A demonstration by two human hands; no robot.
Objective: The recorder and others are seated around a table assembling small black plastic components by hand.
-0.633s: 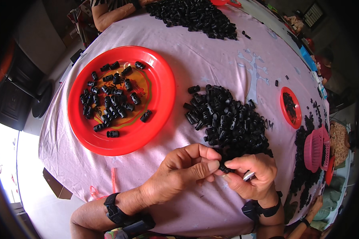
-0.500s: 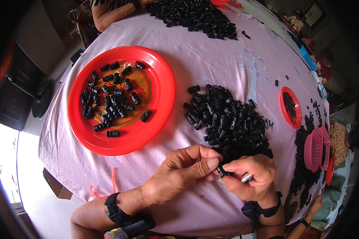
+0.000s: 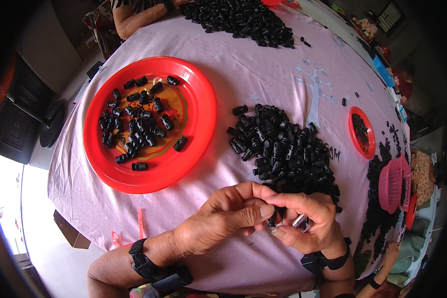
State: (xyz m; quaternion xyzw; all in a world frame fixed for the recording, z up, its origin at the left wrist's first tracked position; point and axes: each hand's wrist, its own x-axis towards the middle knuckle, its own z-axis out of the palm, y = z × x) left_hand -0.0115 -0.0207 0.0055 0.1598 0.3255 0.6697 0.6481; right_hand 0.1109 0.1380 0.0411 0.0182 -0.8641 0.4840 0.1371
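My left hand [image 3: 228,213] pinches a small black plastic cord lock [image 3: 272,220] between thumb and fingers, in front of the heap. Most of that piece is hidden by the fingertips. Close against it, my right hand [image 3: 315,218] has its index finger reaching over to the left fingertips. A short silver metal tool [image 3: 299,221] is tucked in the right hand's grip; its exact kind does not show. Just beyond both hands lies a heap of black cord locks [image 3: 288,149]. To the left, a red plate [image 3: 201,129] holds several loose cord locks [image 3: 139,124].
A pale pink cloth [image 3: 263,74] covers the table. Another black heap [image 3: 243,22] lies at the far side by a person's arm [image 3: 134,20]. On the right are a small red dish [image 3: 352,134], a pink basket [image 3: 391,186], scattered black parts [image 3: 375,198] and another person's arm [image 3: 382,273].
My right index finger has moved up and over the left fingertips, and the right thumb has dropped away a little. The silver tool has tilted. The other person's arm at lower right has shifted.
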